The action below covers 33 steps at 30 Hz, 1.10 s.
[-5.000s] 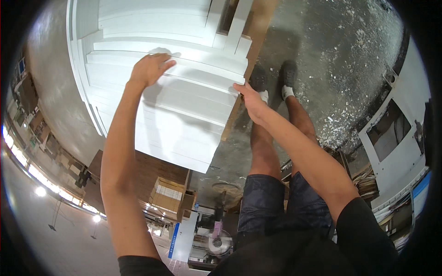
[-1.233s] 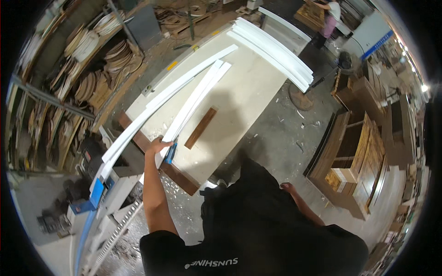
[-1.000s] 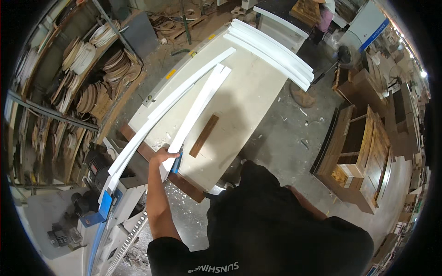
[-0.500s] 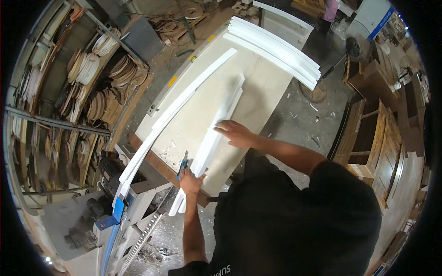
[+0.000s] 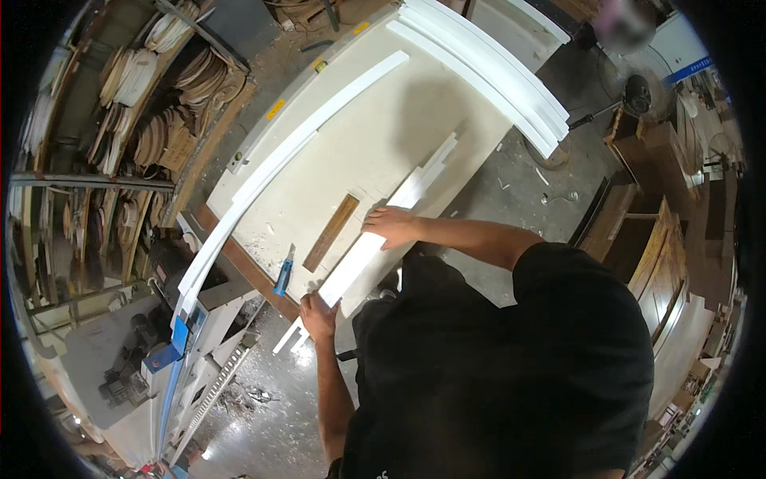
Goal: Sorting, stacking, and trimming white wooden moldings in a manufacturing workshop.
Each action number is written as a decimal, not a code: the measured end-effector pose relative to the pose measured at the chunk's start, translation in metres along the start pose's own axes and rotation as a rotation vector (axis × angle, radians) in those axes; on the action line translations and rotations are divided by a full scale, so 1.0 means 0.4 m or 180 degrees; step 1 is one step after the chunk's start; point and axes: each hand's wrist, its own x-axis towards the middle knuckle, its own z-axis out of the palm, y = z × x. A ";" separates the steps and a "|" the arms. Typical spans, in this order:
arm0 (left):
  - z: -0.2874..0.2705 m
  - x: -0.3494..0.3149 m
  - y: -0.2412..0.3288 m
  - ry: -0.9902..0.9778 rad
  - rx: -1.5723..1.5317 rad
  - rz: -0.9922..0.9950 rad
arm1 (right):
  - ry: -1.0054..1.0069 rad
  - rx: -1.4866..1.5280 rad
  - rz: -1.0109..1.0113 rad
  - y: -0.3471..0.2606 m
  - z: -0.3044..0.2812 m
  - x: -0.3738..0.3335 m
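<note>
Both my hands are on a bundle of white strips point(image 5: 347, 267) lying slantwise along the near edge of a pale worktable point(image 5: 351, 152). My left hand point(image 5: 319, 318) grips the lower end, which overhangs the table corner. Farther up, my right hand point(image 5: 391, 227) is closed over the strips near their middle, fingers bent over the far side. A blue utility knife point(image 5: 283, 273) lies on the table just beyond my left hand, blade pointing away. Between knife and strips rests a brown wooden strip point(image 5: 331, 232).
A long white strip point(image 5: 275, 172) runs along the table's left side to a machine with a blue part point(image 5: 169, 351). Stacked white mouldings point(image 5: 495, 72) cross the far end. Shelves of curved pieces point(image 5: 128, 80) stand left, a fan point(image 5: 636, 92) far right.
My left hand has let go of the utility knife, which now lies on the table. The white strips have shifted toward me in both hands, uncovering the brown wooden strip.
</note>
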 end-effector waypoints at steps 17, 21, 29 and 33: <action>-0.005 -0.214 -0.412 0.1207 -0.3761 -0.3094 | 0.2070 0.1035 0.2953 0.438 -0.072 -0.367; 0.052 -0.200 -0.381 0.1271 -0.3435 -0.2606 | 0.2381 0.1237 0.2659 0.394 -0.010 -0.292; 0.039 -0.129 -0.288 0.1351 -0.3497 -0.2864 | 0.3170 0.1473 0.2733 0.409 0.054 -0.312; 0.049 -0.142 -0.345 0.1473 -0.3621 -0.2790 | 0.3133 0.2193 0.3132 0.380 0.035 -0.274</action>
